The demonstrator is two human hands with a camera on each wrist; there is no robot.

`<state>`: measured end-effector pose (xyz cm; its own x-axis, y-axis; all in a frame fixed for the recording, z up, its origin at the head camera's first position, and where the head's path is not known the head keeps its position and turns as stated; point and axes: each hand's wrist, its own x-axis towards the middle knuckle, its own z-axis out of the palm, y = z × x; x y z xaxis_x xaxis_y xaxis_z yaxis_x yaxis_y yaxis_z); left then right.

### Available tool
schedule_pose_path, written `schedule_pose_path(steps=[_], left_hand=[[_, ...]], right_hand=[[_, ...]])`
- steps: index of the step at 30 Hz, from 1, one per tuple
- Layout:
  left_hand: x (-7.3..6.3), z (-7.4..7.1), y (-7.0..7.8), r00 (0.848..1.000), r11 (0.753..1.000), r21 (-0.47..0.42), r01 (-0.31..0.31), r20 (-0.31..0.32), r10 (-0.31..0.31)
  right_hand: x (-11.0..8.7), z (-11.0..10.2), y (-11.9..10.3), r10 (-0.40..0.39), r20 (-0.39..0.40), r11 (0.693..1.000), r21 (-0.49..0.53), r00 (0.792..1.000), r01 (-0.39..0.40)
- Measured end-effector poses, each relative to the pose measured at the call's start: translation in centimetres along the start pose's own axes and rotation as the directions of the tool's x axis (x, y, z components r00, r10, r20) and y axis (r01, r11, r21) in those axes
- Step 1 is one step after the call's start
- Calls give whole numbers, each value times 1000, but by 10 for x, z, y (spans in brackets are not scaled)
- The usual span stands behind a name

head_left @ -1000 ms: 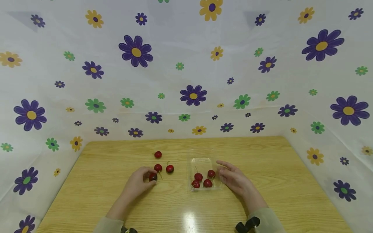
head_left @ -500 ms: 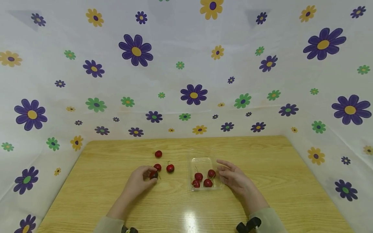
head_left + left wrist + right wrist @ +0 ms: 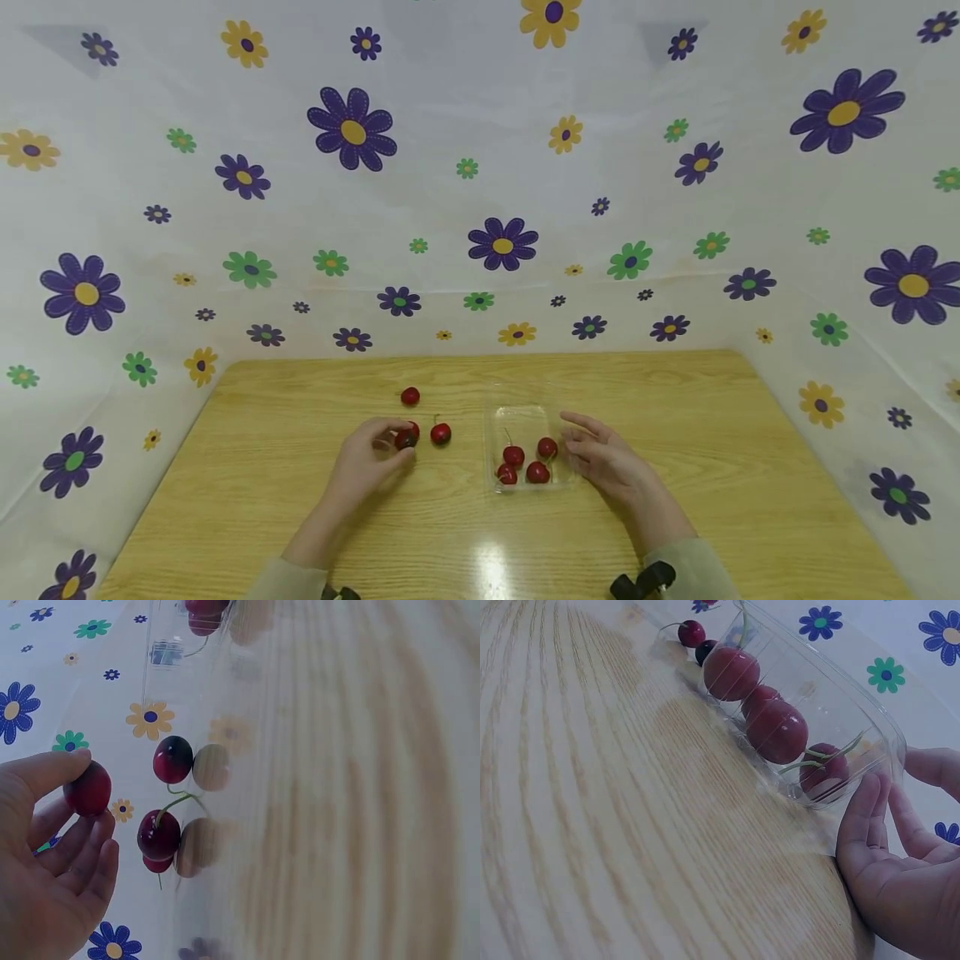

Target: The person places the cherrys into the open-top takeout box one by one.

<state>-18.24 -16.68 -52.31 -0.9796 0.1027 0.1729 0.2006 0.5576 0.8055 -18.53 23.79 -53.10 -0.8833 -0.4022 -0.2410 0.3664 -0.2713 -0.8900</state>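
Note:
My left hand (image 3: 363, 458) pinches a dark red cherry (image 3: 88, 789) between thumb and fingertips, clear of the table in the left wrist view. In the head view it overlaps another cherry (image 3: 414, 427) lying just behind. To its right sits a cherry with an upright stem (image 3: 440, 434); farther back lies one more cherry (image 3: 410, 396). A clear plastic box (image 3: 491, 442) stands right of these, holding several stemmed cherries (image 3: 778, 732) toward its near end. My right hand (image 3: 609, 461) has its fingers extended, fingertips right at the box's right wall in the right wrist view.
Everything stands on a light wood-grain table (image 3: 675, 392). A white sheet (image 3: 420, 100) printed with purple, yellow and green flowers rises behind and on both sides. Dark wrist devices (image 3: 642, 579) sit at both sleeves.
The left hand has moved a little forward and right, carrying its cherry in front of the one behind it. The right hand and box have stayed about where they were.

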Motion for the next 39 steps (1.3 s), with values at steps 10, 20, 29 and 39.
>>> schedule_pose_path(steps=[10,20,29,39], left_hand=[[2,15,16,993,993,-58,-102,-60,99],[5,34,31,986,981,-97,-167,-27,165],[7,47,44,986,980,-109,-166,-10,166],[13,67,64,986,977,-150,-154,45,163]], right_hand=[[-1,0,0,-8,22,1000,26,1000,7],[-2,1,-1,-3,14,1000,25,1000,3],[-2,1,1,-5,9,1000,6,1000,5],[-2,0,2,-24,31,999,23,999,23]])
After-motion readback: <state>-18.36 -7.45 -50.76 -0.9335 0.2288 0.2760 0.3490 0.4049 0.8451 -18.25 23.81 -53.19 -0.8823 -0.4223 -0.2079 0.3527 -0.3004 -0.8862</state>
